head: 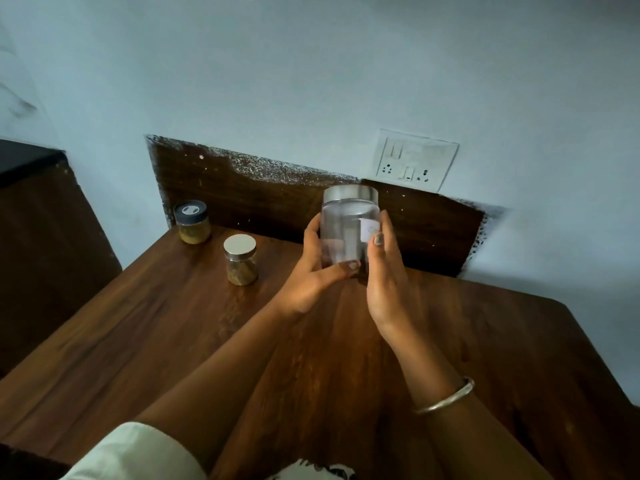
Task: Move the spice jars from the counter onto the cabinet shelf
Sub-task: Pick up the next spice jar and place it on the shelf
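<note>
A clear jar (348, 226) with a silver lid and a small white label is held upright above the wooden counter (156, 327). My left hand (311, 275) cups its left side and bottom. My right hand (388, 282) presses its right side, thumb over the label. Two smaller spice jars stand on the counter to the left. One has a dark lid (192, 221) and yellowish powder, near the back corner. The other has a silver lid (241, 259) and brownish spice, closer to my left hand. No cabinet shelf is in view.
A dark wooden backboard (242, 199) rises behind the counter against a pale blue wall. A white socket plate (415, 161) sits on the wall above the held jar. A dark piece of furniture (34, 209) stands at the left. The counter's right edge drops off at far right.
</note>
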